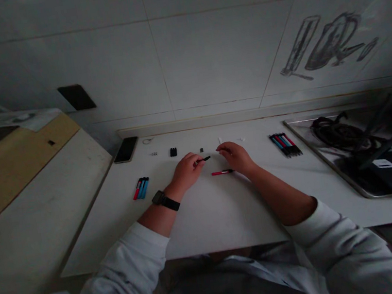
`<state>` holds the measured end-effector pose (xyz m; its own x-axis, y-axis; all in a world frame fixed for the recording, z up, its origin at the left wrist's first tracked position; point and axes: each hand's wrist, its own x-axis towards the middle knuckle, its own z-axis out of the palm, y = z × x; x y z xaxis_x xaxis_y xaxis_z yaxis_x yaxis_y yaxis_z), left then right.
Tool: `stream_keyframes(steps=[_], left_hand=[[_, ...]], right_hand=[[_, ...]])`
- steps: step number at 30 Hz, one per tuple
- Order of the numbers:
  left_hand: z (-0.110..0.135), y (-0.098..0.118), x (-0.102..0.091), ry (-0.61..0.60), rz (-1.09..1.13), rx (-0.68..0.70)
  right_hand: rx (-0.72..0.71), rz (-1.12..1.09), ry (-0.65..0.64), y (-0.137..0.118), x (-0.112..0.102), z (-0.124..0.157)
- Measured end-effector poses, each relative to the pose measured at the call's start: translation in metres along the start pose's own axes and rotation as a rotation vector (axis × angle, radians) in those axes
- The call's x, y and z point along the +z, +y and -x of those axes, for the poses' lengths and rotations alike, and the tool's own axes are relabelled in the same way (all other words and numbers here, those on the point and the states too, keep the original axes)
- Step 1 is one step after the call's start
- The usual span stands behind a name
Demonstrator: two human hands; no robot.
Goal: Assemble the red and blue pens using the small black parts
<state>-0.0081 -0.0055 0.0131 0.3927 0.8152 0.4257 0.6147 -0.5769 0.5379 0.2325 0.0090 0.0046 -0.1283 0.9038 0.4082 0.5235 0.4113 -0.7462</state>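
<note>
Assembly apparently in progress: left hand (186,171) pinches black pen part (205,158); right hand (237,157), grasp indeterminate, adjoins red pen (221,172); next requires alignment.

Smooth, matt white counter (209,213) across the middle. At centre frame, the black pen piece (205,159) and red pen (222,172) look like plastic with a slight sheen. Right side, a shiny metal hob tray (335,165). Upper left, a matt wooden board (10,165). Bottom, soft pale cloth sleeves (138,254). Glossy wall tiles (226,54) up top.
</note>
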Motion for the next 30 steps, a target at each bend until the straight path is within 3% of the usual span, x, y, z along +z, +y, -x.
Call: stream_keyframes(steps=[4,7,19,30], left_hand=[[0.000,0.005,-0.001,-0.004,0.025,0.000],[0.000,0.008,-0.003,-0.013,0.034,-0.001],[0.000,0.008,0.000,-0.020,0.047,-0.001],[0.001,0.016,-0.005,-0.026,0.091,0.037]], right_hand=[[0.144,-0.428,0.036,-0.006,0.014,0.003],[0.196,-0.570,0.008,-0.014,0.019,0.005],[0.246,-0.648,-0.056,-0.017,0.021,0.007],[0.362,-0.845,-0.002,-0.028,0.018,0.009]])
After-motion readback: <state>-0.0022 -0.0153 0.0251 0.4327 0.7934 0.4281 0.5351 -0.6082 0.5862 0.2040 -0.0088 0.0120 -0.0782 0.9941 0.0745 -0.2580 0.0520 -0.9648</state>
